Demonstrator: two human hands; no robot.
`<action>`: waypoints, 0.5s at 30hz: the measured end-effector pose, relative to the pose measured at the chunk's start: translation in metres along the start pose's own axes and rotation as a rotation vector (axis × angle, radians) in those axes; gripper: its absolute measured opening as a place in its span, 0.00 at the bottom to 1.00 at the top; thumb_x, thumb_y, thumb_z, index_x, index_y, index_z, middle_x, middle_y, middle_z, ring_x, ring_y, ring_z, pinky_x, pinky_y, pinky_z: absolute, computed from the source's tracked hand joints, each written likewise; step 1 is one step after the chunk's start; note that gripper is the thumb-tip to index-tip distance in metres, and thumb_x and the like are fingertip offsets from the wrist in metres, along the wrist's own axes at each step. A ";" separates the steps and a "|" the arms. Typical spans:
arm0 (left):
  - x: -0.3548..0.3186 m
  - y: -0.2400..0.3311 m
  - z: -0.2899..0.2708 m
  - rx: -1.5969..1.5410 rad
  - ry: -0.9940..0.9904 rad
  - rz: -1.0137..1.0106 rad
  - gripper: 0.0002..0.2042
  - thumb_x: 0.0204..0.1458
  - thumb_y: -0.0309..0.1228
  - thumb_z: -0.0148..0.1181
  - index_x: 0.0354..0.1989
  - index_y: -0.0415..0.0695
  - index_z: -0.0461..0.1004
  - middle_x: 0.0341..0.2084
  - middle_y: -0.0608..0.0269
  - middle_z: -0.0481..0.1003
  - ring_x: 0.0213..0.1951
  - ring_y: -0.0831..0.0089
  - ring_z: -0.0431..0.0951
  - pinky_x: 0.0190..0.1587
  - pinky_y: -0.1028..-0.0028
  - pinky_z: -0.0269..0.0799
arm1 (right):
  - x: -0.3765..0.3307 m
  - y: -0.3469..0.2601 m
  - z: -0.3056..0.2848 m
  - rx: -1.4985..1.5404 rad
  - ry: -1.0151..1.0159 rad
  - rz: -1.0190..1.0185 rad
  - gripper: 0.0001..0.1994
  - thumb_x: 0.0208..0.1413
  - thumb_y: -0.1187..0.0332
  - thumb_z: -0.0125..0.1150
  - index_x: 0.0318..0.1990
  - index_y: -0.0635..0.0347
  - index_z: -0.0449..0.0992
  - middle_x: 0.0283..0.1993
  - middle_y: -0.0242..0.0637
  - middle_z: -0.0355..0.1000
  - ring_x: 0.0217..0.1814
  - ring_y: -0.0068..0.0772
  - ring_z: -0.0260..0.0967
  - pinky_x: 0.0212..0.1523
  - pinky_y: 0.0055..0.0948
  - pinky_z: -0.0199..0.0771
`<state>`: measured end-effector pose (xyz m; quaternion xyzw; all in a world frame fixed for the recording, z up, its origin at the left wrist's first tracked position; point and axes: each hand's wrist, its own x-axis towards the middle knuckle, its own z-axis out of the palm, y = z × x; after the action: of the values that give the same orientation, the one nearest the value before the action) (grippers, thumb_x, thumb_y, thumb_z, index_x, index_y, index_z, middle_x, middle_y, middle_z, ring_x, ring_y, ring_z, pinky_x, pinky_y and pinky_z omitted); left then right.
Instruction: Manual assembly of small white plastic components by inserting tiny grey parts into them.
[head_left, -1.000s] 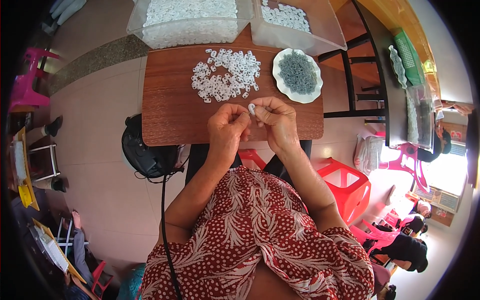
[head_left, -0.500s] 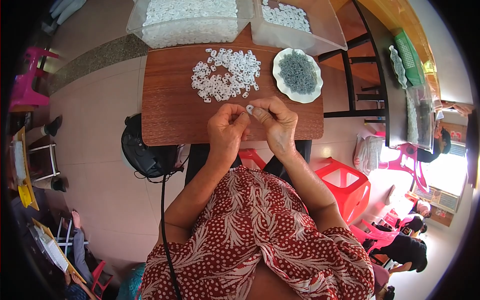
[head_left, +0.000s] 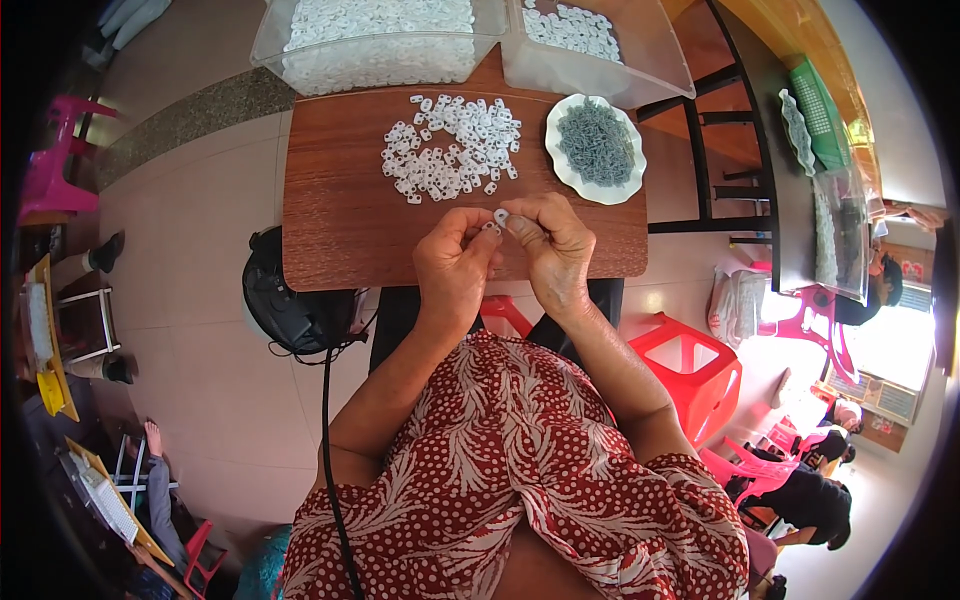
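Observation:
Over the near part of the brown wooden table, my two hands meet fingertip to fingertip. My right hand pinches a small white plastic piece with a hole in it, between thumb and index finger. Closed just beside it, my left hand has another small white piece at its thumb and fingertip, mostly covered. A loose heap of similar white pieces lies beyond my hands. To the right of the heap, a scalloped white dish holds many small grey parts.
Two clear plastic bins of white pieces stand along the far edge. A black bag with a cable is at the table's left. Red stools stand to the right. Other people sit at tables on both sides.
The white piece at my left fingertips shows more now, and the piece in my right hand is turned slightly. Both hands stay in nearly the same place.

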<state>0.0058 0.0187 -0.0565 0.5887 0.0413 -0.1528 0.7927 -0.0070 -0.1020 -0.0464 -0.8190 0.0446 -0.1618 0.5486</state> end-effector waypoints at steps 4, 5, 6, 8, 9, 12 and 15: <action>0.001 -0.006 0.001 0.058 0.020 0.060 0.07 0.52 0.21 0.55 0.39 0.38 0.71 0.23 0.68 0.73 0.22 0.87 0.71 0.21 0.87 0.67 | 0.000 0.001 0.001 -0.006 -0.005 -0.055 0.07 0.45 0.83 0.57 0.32 0.64 0.76 0.30 0.36 0.69 0.33 0.29 0.65 0.33 0.25 0.68; 0.001 -0.003 0.002 0.057 0.012 0.099 0.09 0.52 0.20 0.54 0.41 0.38 0.71 0.23 0.68 0.73 0.22 0.87 0.71 0.21 0.87 0.66 | 0.000 0.003 0.001 0.017 -0.021 -0.041 0.07 0.45 0.83 0.56 0.33 0.65 0.76 0.30 0.36 0.69 0.33 0.29 0.66 0.33 0.25 0.67; 0.000 -0.002 0.002 0.056 0.007 0.138 0.10 0.52 0.19 0.54 0.43 0.38 0.70 0.23 0.68 0.73 0.22 0.87 0.71 0.21 0.88 0.66 | -0.001 0.003 0.001 0.018 -0.021 -0.041 0.07 0.45 0.83 0.56 0.33 0.65 0.76 0.30 0.36 0.69 0.33 0.29 0.66 0.33 0.25 0.67; 0.001 -0.007 0.000 0.041 -0.002 0.151 0.12 0.51 0.19 0.53 0.45 0.38 0.69 0.23 0.67 0.73 0.22 0.87 0.71 0.21 0.88 0.66 | -0.001 0.001 0.002 0.038 -0.036 0.012 0.08 0.46 0.84 0.55 0.34 0.65 0.76 0.31 0.36 0.68 0.34 0.30 0.66 0.33 0.25 0.68; 0.001 -0.009 0.000 0.025 -0.014 0.164 0.13 0.51 0.18 0.53 0.47 0.38 0.69 0.24 0.67 0.73 0.23 0.87 0.71 0.21 0.88 0.66 | -0.001 0.001 0.001 0.037 -0.034 0.012 0.08 0.46 0.84 0.55 0.34 0.65 0.76 0.31 0.36 0.68 0.34 0.30 0.66 0.33 0.25 0.68; -0.001 -0.004 0.001 -0.028 -0.020 0.105 0.13 0.51 0.18 0.52 0.47 0.38 0.69 0.25 0.67 0.74 0.24 0.87 0.72 0.22 0.88 0.67 | -0.001 0.002 0.000 0.023 -0.050 -0.021 0.08 0.46 0.84 0.55 0.34 0.65 0.76 0.31 0.36 0.68 0.34 0.30 0.66 0.33 0.25 0.68; 0.000 -0.008 0.001 -0.106 -0.038 0.097 0.14 0.51 0.18 0.53 0.48 0.39 0.69 0.26 0.67 0.74 0.24 0.86 0.72 0.23 0.88 0.68 | 0.001 0.001 -0.002 -0.056 -0.075 -0.073 0.09 0.46 0.84 0.55 0.34 0.64 0.76 0.32 0.37 0.68 0.33 0.30 0.66 0.33 0.25 0.69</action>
<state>0.0033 0.0154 -0.0634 0.5444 0.0058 -0.1230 0.8298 -0.0063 -0.1046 -0.0464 -0.8406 -0.0014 -0.1495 0.5206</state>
